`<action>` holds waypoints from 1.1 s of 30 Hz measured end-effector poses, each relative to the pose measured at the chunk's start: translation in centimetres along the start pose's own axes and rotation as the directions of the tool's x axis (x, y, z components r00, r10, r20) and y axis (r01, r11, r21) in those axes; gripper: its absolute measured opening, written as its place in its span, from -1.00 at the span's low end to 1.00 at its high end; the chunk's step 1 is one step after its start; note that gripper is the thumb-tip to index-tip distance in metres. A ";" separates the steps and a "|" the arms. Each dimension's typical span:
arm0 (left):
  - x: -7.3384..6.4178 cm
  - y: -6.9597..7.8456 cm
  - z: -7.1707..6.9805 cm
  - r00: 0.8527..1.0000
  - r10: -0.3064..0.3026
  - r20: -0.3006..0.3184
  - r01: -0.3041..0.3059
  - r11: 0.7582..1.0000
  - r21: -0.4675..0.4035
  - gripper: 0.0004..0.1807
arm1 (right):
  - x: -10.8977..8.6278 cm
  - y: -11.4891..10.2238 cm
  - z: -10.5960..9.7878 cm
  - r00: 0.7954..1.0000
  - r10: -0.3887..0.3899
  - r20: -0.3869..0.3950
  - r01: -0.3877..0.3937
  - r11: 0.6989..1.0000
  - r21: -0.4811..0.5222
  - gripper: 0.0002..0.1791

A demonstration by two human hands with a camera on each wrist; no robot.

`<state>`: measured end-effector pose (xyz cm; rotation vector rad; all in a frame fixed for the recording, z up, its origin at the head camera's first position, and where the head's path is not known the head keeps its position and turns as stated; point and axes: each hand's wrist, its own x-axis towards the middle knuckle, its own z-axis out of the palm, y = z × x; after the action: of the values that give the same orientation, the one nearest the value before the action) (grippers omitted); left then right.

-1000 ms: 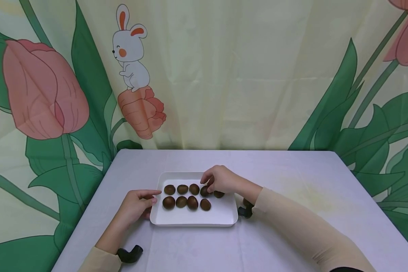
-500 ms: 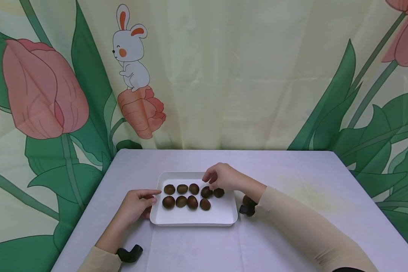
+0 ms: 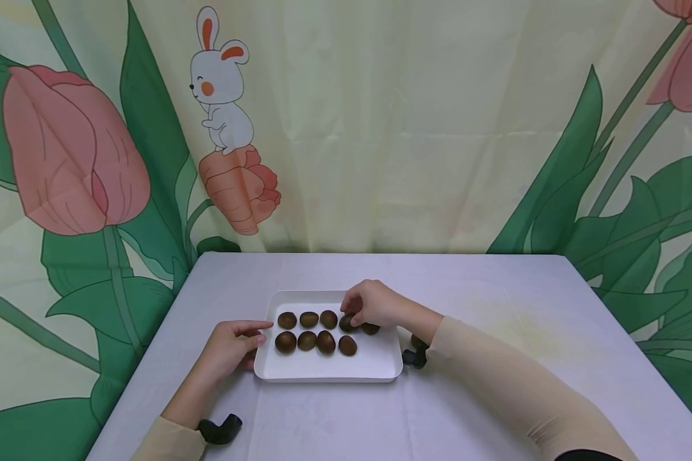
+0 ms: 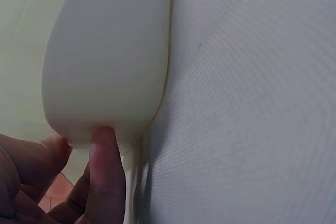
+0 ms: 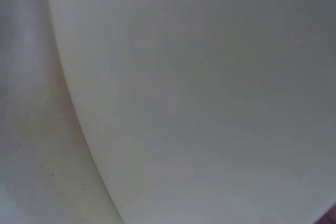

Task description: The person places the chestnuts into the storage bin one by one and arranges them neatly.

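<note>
Several brown chestnuts (image 3: 285, 342) lie in two rows in a shallow white tray (image 3: 329, 371) on the table. My right hand (image 3: 375, 303) reaches over the tray's back right part, thumb and fingertips on a chestnut (image 3: 347, 323) of the back row and partly covering it. Just right of it lies another chestnut (image 3: 371, 329), half hidden by the hand. At the tray's left side my left hand (image 3: 229, 349) touches the rim with an extended index finger. In the left wrist view its thumb (image 4: 106, 166) presses the tray's outer wall (image 4: 110, 51). Only pale tray surface (image 5: 199, 98) fills most of the right wrist view.
A white cloth covers the table (image 3: 496, 307). Right of the tray, a brown round thing (image 3: 418, 341) shows partly beside the black wrist camera (image 3: 415, 358). Behind the table hangs a curtain (image 3: 380, 128) printed with tulips and a rabbit.
Half a second ago my right hand stood slightly farther right and higher; now it is back lower and left, with the chestnut shifted slightly left. My left hand and the tray have stayed put.
</note>
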<state>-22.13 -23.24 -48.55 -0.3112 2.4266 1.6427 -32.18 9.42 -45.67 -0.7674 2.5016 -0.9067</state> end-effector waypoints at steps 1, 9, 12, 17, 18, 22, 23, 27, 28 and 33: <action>0.0 0.0 0.0 1.000 0.002 -0.001 -0.002 1.000 0.000 -0.64 | 0.0 0.0 0.0 1.000 0.001 -0.003 -0.001 1.000 0.002 -0.70; 0.1 -0.1 0.1 1.000 0.005 0.000 -0.005 1.000 -0.004 -0.64 | -0.5 -0.3 -0.6 1.000 0.022 -0.005 -0.022 1.000 0.014 -0.70; 0.1 -0.1 0.1 1.000 -0.002 -0.001 0.002 1.000 -0.007 -0.64 | -0.6 -0.1 -0.9 0.999 0.035 -0.008 -0.035 0.999 0.021 -0.70; 0.1 0.0 0.0 1.000 -0.007 -0.001 0.007 1.000 -0.003 -0.64 | -0.7 0.3 -1.3 0.999 0.032 -0.014 -0.032 0.999 0.021 -0.72; 0.1 0.0 0.0 1.000 -0.007 -0.001 0.007 1.000 -0.001 -0.64 | -0.7 0.3 -1.4 0.999 0.032 -0.015 -0.031 0.999 0.022 -0.72; 0.1 -0.1 0.0 1.000 -0.005 -0.002 0.005 1.000 0.001 -0.64 | -1.1 0.5 -1.8 0.999 0.028 -0.026 -0.027 0.999 0.025 -0.72; 0.1 -0.1 0.0 1.000 -0.004 -0.002 0.004 1.000 0.001 -0.64 | -1.2 0.5 -2.0 0.999 0.031 -0.032 -0.030 0.999 0.031 -0.71; 0.1 -0.2 0.0 1.000 -0.005 -0.004 0.005 1.000 0.000 -0.64 | -2.1 0.7 -2.5 0.998 0.033 -0.059 -0.031 0.999 0.041 -0.72; 0.1 -0.2 0.0 1.000 -0.006 -0.004 0.006 1.000 0.002 -0.64 | -2.3 0.8 -2.6 0.997 0.034 -0.067 -0.032 0.999 0.041 -0.72; 0.2 -0.2 -0.1 1.000 -0.005 -0.003 0.005 1.000 0.004 -0.63 | -3.7 1.3 -3.4 0.993 0.054 -0.101 -0.047 0.996 0.069 -0.73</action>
<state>-22.25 -23.38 -48.78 -0.3191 2.4288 1.6356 -31.44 14.12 -43.51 -0.6484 2.5524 -1.0308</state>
